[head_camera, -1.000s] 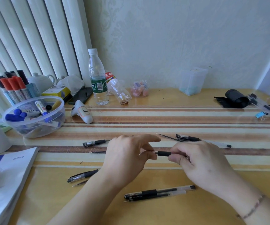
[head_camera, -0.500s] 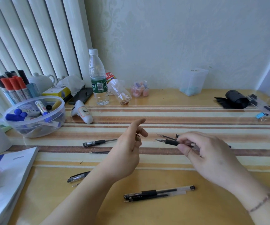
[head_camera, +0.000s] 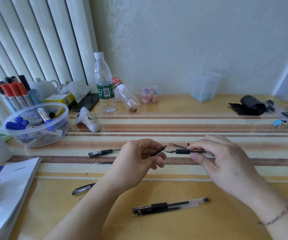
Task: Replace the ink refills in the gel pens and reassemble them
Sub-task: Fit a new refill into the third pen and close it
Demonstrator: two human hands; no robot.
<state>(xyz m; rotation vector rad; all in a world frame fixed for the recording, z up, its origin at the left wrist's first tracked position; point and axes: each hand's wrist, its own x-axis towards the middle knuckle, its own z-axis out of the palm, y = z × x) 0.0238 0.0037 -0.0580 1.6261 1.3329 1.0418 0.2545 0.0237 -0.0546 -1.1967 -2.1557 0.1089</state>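
Observation:
My right hand (head_camera: 221,163) grips a clear gel pen (head_camera: 183,151) with a black rubber grip, held level with its tip pointing left. My left hand (head_camera: 138,163) pinches a clear pen cap (head_camera: 160,150) with a black clip, its mouth right at the pen tip. On the table lie a capped pen (head_camera: 103,151), a loose refill (head_camera: 104,162) below it, another refill (head_camera: 177,145) behind the held pen, a pen cap (head_camera: 82,189) near my left forearm, and a capped pen (head_camera: 170,204) with a refill beside it at the front.
A plastic bowl (head_camera: 37,123) of markers stands at the left with a marker holder (head_camera: 15,94) behind it. A water bottle (head_camera: 105,84), a tipped empty bottle (head_camera: 127,97), a white paper stack (head_camera: 8,196), a black roll (head_camera: 251,104) and a clear box (head_camera: 205,87) sit around the striped table (head_camera: 174,122).
My left hand, open half a second ago, now holds a pen cap and has brought it to the pen tip. My right hand keeps the pen and shifted slightly.

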